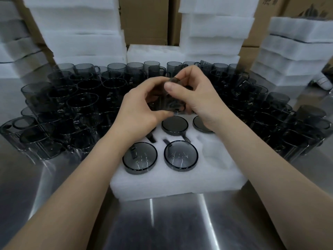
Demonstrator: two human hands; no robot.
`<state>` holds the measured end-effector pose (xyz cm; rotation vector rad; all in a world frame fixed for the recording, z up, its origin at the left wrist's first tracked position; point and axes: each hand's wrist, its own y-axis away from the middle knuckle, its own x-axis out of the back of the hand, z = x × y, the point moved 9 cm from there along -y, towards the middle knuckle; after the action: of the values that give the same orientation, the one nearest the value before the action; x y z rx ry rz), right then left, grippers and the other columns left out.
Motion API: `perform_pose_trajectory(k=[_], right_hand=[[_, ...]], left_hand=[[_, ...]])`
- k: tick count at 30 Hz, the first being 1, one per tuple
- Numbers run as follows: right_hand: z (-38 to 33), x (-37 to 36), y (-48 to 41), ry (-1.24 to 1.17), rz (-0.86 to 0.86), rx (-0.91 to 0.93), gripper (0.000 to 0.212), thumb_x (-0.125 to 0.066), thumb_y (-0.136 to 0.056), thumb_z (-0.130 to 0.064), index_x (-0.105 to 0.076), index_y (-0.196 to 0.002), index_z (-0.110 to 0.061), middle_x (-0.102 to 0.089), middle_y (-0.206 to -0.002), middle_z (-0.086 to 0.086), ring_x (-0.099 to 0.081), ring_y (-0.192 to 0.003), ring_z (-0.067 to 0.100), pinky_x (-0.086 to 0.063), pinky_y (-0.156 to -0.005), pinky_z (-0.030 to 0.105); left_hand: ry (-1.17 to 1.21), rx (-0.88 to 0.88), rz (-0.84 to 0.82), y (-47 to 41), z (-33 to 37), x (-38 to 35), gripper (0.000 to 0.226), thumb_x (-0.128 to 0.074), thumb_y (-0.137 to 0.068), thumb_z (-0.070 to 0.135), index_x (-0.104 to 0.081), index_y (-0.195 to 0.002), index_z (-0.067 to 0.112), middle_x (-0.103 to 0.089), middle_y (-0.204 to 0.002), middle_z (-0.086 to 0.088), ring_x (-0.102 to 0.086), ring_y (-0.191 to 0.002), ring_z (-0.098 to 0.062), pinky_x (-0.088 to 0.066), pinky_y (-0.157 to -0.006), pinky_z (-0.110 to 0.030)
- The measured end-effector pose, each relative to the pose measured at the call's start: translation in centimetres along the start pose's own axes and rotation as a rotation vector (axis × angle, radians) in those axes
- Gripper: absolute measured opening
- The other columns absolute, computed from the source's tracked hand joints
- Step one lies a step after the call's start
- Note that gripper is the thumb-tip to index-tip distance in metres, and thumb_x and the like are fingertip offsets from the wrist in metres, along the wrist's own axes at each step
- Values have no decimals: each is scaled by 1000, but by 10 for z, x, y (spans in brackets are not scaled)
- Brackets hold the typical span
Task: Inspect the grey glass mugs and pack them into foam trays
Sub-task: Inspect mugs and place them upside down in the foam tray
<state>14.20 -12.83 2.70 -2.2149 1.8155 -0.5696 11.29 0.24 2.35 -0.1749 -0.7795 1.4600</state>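
Mug (170, 100) gripped by left hand (140, 110) and right hand (200, 100): rotate slowly, check for flaws, then seat in tray (180, 184).

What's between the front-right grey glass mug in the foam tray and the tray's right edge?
An empty pocket of the white foam tray, seen in the head view; no mug sits between the round grey glass mug and that edge.

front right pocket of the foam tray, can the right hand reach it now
Probably yes: the front right pocket of the foam tray looks empty with nothing over it, and the right hand hovers just beyond it, though it grips a mug together with the left hand.
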Motion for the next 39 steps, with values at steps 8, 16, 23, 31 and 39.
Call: perform_pose_trajectory(k=[8, 16, 23, 31, 39], right_hand=[[9, 6, -1, -191, 46, -118, 13, -56, -99, -22, -62, -88, -19, -63, -68, -3, -47, -44, 14, -27, -36, 19], [13, -8, 1, -400, -166, -194, 43, -67, -77, -15, -59, -119, -12, -58, -86, 4, -50, -59, 12, -32, -49, 20], [3, 8, -1, -22, 90, -83, 19, -75, -84, -32, -59, -80, -22, -58, -73, 6, -45, -41, 8, -35, -40, 17], [11, 8, 1, -182, 100, -167, 20, -54, -100, -33, -58, -89, -17, -59, -81, 3, -57, -61, 14, -45, -47, 27], [12, -11, 5, -125, -95, -209, 43, -41, -103, -43, -49, -68, -18, -46, -54, 1, -43, -45, 16, -37, -44, 24]], left_hand=[[148, 25, -41, 1, -1, -5, 57, -81, -67, 9, -57, -115, 30, -65, -115, 9, -62, -113, -8, -48, -102, -31], [248, 81, 19, 0, -9, 2, 58, -72, -76, -13, -55, -125, 13, -64, -119, -2, -64, -112, -13, -50, -99, -28], [7, 28, -31, 1, -3, -3, 59, -82, -73, 8, -54, -124, 19, -64, -115, 8, -60, -113, -8, -47, -104, -37], [102, 75, 100, 1, -5, 8, 49, -74, -74, 28, -52, -117, 24, -66, -117, 8, -63, -111, -6, -49, -101, -40], [85, 108, 120, 0, -11, 12, 47, -70, -77, 32, -61, -121, 17, -69, -114, 2, -64, -110, -15, -49, -100, -44]])
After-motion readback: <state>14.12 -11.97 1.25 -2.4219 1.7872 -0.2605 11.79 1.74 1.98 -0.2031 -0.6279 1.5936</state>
